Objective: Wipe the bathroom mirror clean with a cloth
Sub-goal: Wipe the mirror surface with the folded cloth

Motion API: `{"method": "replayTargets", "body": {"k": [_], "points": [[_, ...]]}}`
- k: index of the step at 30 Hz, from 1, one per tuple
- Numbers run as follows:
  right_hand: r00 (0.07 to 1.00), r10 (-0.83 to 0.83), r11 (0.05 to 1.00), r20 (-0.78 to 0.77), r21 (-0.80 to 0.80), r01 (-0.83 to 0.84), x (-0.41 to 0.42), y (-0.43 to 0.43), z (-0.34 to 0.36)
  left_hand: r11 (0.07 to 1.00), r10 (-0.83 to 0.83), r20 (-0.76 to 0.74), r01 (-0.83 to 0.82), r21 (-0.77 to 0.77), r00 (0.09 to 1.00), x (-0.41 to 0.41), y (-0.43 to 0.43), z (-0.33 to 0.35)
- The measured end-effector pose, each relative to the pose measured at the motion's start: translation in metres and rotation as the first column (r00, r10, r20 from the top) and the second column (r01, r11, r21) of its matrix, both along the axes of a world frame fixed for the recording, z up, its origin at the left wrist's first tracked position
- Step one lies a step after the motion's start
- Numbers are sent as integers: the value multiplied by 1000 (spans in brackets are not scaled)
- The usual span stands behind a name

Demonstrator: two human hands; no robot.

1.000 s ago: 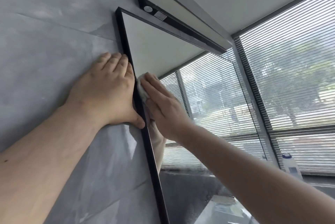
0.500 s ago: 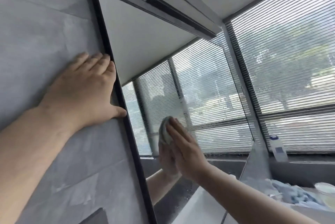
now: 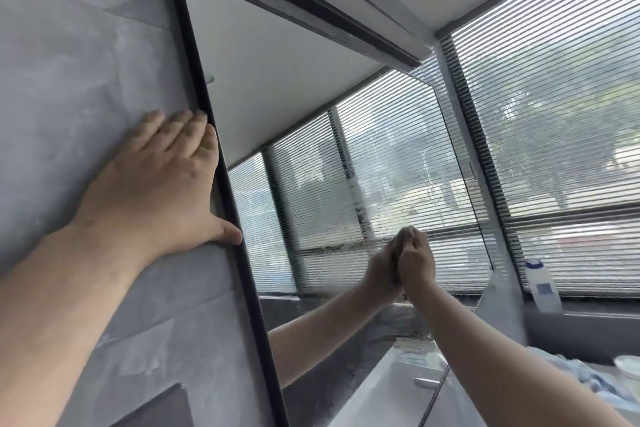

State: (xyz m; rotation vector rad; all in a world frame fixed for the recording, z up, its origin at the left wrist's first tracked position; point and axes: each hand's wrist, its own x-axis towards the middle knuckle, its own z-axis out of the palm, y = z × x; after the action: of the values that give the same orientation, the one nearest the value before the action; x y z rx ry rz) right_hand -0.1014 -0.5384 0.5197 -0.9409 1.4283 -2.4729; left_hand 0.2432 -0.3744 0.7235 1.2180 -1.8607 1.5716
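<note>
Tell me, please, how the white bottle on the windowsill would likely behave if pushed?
The white bottle stands upright on the sill, taller than wide, so a push near its cap would probably tip it. It looks plastic, so likely light and not brittle; its fill is hidden.

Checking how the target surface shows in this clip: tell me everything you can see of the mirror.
The mirror is a large rectangular pane with a thin dark frame, fixed flat to the grey wall beneath a light bar. Its glass reflects ceiling, slatted blinds and a forearm. Wet streaks and droplets mark the lower middle, where the right hand presses a barely visible cloth against the glass. The left hand lies flat on the wall, thumb over the frame's left edge.
</note>
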Motion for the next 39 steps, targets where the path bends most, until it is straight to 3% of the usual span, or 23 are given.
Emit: {"method": "replayTargets", "body": {"k": [2,6,9,11,13,15,16,19,25,29,33,36,39], "points": [[998,-2,999,-61,-47,-1,19,12,23,1000,-10,1,10,-12,1000,1,-2,0],[931,-3,968,-365,-233,-89,82,54,79,999,-42,3,42,-24,999,6,-9,1],[710,-278,886,-647,-458,-71,121,67,90,997,-24,-41,27,77,999,7,-12,-1],[584,-250,926,-773,-367,-89,118,66,89,990,-29,-77,39,135,997,6,-14,0],[683,-172,931,-710,-345,-124,104,69,86,985,-48,-102,64,162,994,7,-14,-3],[863,-87,926,-498,-361,-115,75,56,82,982,-81,-110,98,161,991,8,-15,-12],[907,-64,958,-416,-281,-61,55,45,75,981,-111,-108,126,147,988,8,-14,-18],[968,-25,1000,-250,-6,25,-3,12,30,975,-189,-82,197,105,979,12,-14,-30],[983,-72,969,168,244,30,-30,-15,-100,989,-143,-13,144,45,990,10,-17,-47],[972,-53,957,228,290,-16,-34,-13,-115,989,-140,-15,140,43,990,8,-17,-48],[980,-4,991,200,132,-23,-22,-10,-61,988,-137,-32,139,73,990,7,-15,-48],[999,11,1000,32,-21,-10,-8,-13,3,980,-159,-56,165,110,986,9,-14,-49],[980,98,990,-173,-82,-114,11,-10,53,976,-181,-56,186,112,982,10,-13,-51]]}}
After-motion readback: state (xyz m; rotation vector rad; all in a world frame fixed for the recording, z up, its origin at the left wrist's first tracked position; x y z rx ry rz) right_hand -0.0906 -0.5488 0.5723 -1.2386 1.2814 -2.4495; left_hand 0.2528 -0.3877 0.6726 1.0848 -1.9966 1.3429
